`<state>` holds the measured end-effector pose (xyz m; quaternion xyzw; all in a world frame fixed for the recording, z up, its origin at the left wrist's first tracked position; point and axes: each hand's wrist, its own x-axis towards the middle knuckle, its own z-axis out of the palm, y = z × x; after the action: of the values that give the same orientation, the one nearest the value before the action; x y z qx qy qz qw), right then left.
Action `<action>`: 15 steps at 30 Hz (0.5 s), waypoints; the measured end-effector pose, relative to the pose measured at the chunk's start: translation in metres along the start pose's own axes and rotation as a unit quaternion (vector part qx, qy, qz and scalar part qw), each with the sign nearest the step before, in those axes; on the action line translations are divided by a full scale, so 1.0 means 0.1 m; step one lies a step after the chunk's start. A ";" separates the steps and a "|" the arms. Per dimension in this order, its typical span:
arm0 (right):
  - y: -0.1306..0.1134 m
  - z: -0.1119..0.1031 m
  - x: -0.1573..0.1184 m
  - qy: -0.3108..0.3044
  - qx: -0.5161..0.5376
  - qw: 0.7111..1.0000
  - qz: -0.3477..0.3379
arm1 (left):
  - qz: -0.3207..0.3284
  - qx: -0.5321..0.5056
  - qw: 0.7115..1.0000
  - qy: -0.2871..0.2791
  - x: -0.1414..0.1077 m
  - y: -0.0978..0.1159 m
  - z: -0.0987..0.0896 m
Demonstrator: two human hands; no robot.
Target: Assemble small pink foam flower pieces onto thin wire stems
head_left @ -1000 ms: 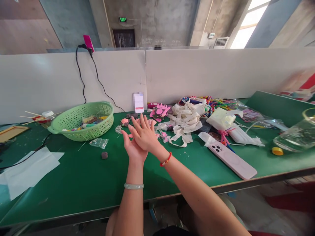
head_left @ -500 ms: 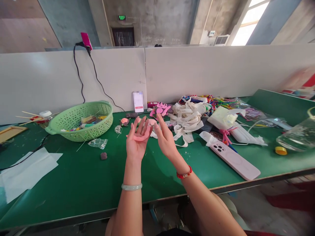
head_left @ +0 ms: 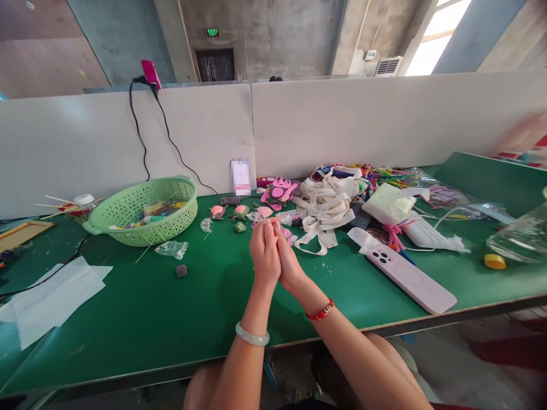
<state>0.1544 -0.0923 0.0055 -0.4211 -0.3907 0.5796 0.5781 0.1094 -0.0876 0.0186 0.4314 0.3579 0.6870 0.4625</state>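
**A:** What are the fingers doing?

**B:** The fingers (head_left: pixel 268 229) are straight and pressed together, tip to tip. The left hand (head_left: pixel 262 256) and the right hand (head_left: pixel 289 265) are pushed palm to palm. I can't tell if anything is between them.

**A:** What is closest to them?

**B:** A pink clay circle (head_left: pixel 265 212) lies just past the fingertips, on the green table (head_left: pixel 205 307). Near it are 2 little clay shapes (head_left: pixel 228 212) with pink tops and a small green clay lump (head_left: pixel 240 227).

**A:** What is on the arms?

**B:** The left wrist has a smooth pale green bangle (head_left: pixel 252 334). The right wrist has a red bead band (head_left: pixel 320 310).

**A:** Any containers?

**B:** Yes. A light green plastic basket (head_left: pixel 171 219) with lots of small holes holds pens and bright sticks. Far right is a clear jar (head_left: pixel 519 242) with a yellow lid (head_left: pixel 494 261) beside it.

**A:** Can you read any writing?

**B:** No. The card (head_left: pixel 241 176) by the white wall is blurred, and the green sign (head_left: pixel 212 32) over the door is too small. A phone (head_left: pixel 410 279) in a pale pink case shows 3 camera circles.
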 end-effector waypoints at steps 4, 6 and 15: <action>-0.05 -0.01 -0.06 -0.011 -0.080 0.996 -0.024 | 0.063 0.025 0.998 -0.010 0.01 -0.05 -0.03; -0.08 0.03 -0.10 -0.019 -0.127 0.989 -0.067 | 0.056 0.018 0.998 -0.005 0.02 -0.04 -0.05; -0.45 -0.13 -0.06 0.025 -0.085 0.994 -0.069 | -0.029 -0.105 0.985 -0.137 -0.40 0.09 0.13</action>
<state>0.1812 -0.0977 0.0434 -0.4551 -0.4522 0.4921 0.5885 0.1268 -0.1275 0.0215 0.4597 0.2291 0.6418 0.5694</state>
